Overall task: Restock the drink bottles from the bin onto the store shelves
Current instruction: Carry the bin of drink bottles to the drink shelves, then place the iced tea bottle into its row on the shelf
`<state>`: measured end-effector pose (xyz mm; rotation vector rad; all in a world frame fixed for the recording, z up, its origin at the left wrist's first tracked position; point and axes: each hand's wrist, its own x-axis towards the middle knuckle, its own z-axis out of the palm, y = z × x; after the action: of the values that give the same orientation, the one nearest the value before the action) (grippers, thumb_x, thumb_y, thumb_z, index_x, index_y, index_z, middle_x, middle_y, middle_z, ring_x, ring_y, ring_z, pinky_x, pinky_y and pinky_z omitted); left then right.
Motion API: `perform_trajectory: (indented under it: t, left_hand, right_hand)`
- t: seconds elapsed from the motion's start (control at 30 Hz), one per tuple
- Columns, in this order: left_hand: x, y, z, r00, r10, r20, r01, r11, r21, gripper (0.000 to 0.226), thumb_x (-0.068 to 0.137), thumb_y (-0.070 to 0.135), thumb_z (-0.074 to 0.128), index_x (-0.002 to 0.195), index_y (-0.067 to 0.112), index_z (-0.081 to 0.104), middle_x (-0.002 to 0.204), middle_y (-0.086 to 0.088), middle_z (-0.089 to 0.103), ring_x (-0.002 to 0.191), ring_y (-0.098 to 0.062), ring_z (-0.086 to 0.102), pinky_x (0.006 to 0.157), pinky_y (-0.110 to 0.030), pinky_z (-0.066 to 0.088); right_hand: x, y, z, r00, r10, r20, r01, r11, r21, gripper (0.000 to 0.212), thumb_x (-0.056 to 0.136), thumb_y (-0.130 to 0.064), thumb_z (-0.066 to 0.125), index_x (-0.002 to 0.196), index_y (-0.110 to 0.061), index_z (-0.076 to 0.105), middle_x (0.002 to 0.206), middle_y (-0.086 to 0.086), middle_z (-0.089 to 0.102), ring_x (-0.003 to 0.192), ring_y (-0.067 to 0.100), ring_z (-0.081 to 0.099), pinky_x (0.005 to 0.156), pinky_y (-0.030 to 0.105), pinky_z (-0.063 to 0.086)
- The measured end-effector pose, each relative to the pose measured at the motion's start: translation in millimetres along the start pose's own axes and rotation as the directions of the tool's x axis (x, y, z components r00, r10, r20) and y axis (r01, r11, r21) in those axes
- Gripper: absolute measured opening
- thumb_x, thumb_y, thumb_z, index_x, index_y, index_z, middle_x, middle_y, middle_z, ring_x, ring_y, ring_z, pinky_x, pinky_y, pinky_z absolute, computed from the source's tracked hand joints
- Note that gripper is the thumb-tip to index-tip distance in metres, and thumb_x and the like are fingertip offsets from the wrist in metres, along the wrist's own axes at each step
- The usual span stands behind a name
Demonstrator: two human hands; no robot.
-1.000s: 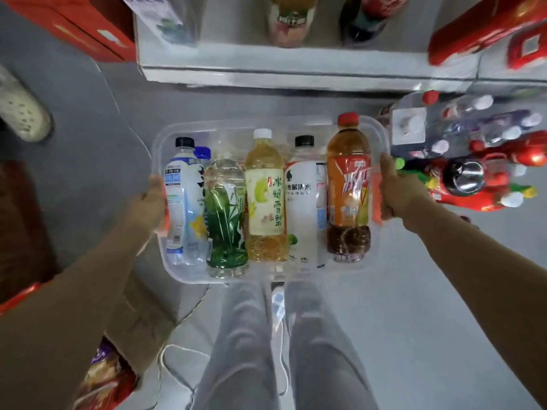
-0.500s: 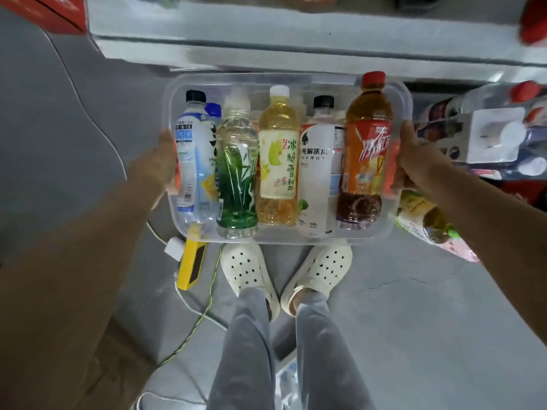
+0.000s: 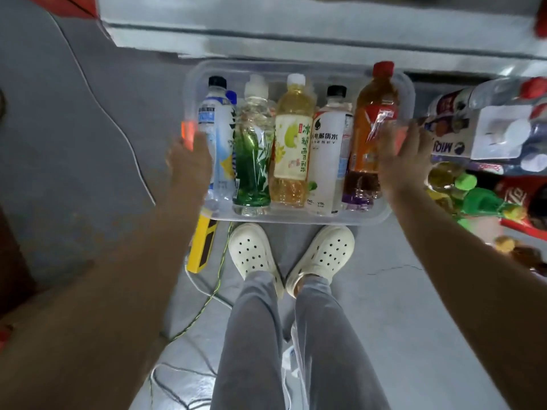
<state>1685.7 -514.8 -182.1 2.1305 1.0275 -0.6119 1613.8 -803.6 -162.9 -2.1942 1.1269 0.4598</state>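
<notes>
The yellow bottle reads 冰糖雪梨; the white bottle, apparently, 电解质水.

A shop aisle: a grey metal shelf runs along the top, soft-drink and water bottles crowd the low shelving at right, and a clear bin of assorted drinks sits on the concrete floor.
</notes>
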Motion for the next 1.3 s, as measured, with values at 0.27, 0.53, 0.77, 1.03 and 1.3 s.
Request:
perform_trajectory:
  t: [0.27, 0.53, 0.77, 1.03, 1.3]
  left_hand:
    - [-123, -33, -11, 0.994, 0.073, -0.087, -0.087, 0.981, -0.175, 0.033, 0.094, 0.016, 0.047, 0.126, 0.009, 0.052, 0.127, -0.008, 0.051, 0.114, -0.022, 0.049, 0.095, -0.031, 0.039]
    - [-247, 37, -79, 0.878, 0.219, 0.425, -0.044, 0.922, -0.385, 0.022, 0.099, 0.020, 0.053, 0.118, 0.028, 0.061, 0.121, 0.009, 0.064, 0.114, -0.008, 0.057, 0.086, -0.008, 0.043]
    - [-390, 139, -212, 0.763, 0.421, 0.491, -0.173, 0.864, -0.473, 0.016, 0.096, 0.027, 0.057, 0.103, 0.041, 0.060, 0.105, 0.009, 0.067, 0.096, -0.008, 0.066, 0.077, -0.019, 0.052]
    - [-496, 192, -333, 0.671, 0.580, 0.462, -0.302, 0.783, -0.544, 0.016, 0.098, 0.031, 0.052, 0.107, 0.034, 0.065, 0.109, 0.008, 0.072, 0.100, -0.006, 0.067, 0.090, -0.023, 0.051]
    - [-581, 238, -387, 0.478, 0.774, 0.416, -0.464, 0.624, -0.629, 0.061, 0.064, 0.047, 0.072, 0.117, 0.019, 0.067, 0.104, 0.001, 0.075, 0.097, -0.015, 0.071, 0.081, -0.027, 0.053]
  right_hand:
    - [-16, -22, -13, 0.987, 0.053, 0.151, -0.070, 0.992, 0.104, 0.043, 0.092, -0.041, 0.063, 0.127, -0.017, 0.055, 0.105, -0.004, 0.062, 0.090, 0.014, 0.058, 0.070, 0.025, 0.044]
    - [-160, -84, -139, 0.942, -0.073, 0.329, -0.172, 0.736, 0.655, 0.035, 0.079, -0.019, 0.075, 0.112, -0.022, 0.062, 0.095, -0.009, 0.072, 0.077, -0.001, 0.071, 0.060, 0.015, 0.052]
    - [-313, -156, -281, 0.939, -0.228, 0.257, -0.050, 0.650, 0.758, 0.024, 0.090, -0.019, 0.069, 0.113, -0.012, 0.067, 0.095, 0.000, 0.075, 0.084, 0.010, 0.072, 0.069, 0.019, 0.055]
    - [-410, -196, -398, 0.932, -0.351, 0.095, 0.096, 0.490, 0.866, 0.037, 0.080, -0.027, 0.070, 0.113, -0.012, 0.066, 0.101, 0.008, 0.071, 0.092, 0.022, 0.070, 0.082, 0.037, 0.058]
    - [-452, -207, -493, 0.870, -0.490, -0.049, 0.229, 0.315, 0.921, 0.044, 0.073, -0.022, 0.072, 0.114, -0.008, 0.064, 0.098, 0.009, 0.074, 0.086, 0.022, 0.072, 0.075, 0.033, 0.060]
